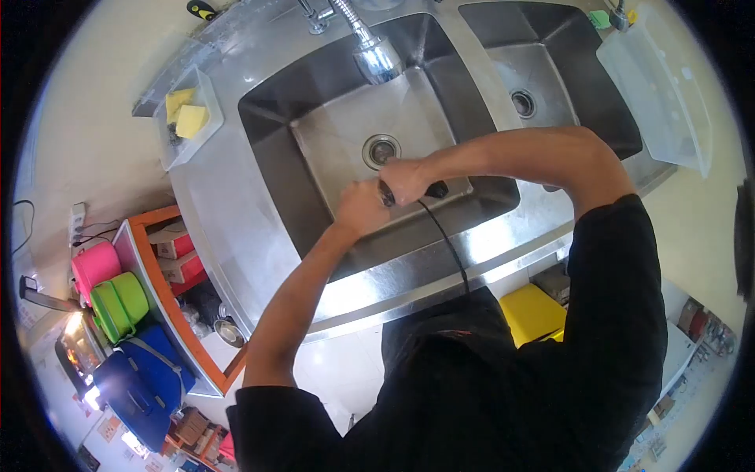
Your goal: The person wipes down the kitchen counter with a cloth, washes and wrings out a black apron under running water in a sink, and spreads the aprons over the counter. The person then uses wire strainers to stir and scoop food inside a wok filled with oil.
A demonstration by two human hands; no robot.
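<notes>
Both my hands are closed above the large sink basin [330,130], near its front side. My right hand [405,181] is wrapped round a dark object [437,189] whose black end sticks out on the right. My left hand [360,206] is pressed up against the right one, with a dark, shiny bit showing between them. The fingers hide most of the object, so its kind cannot be made out. A thin black cord [448,244] runs from beside my right hand down to my body; whether it joins the object is unclear. The drain [381,151] lies just beyond my hands.
A chrome faucet [377,59] hangs over the basin. To the right are a smaller basin [531,75] and a clear plastic tub [668,94]. A tray [208,138] with yellow sponges [191,121] stands left. An orange-edged cabinet [185,307] is below left.
</notes>
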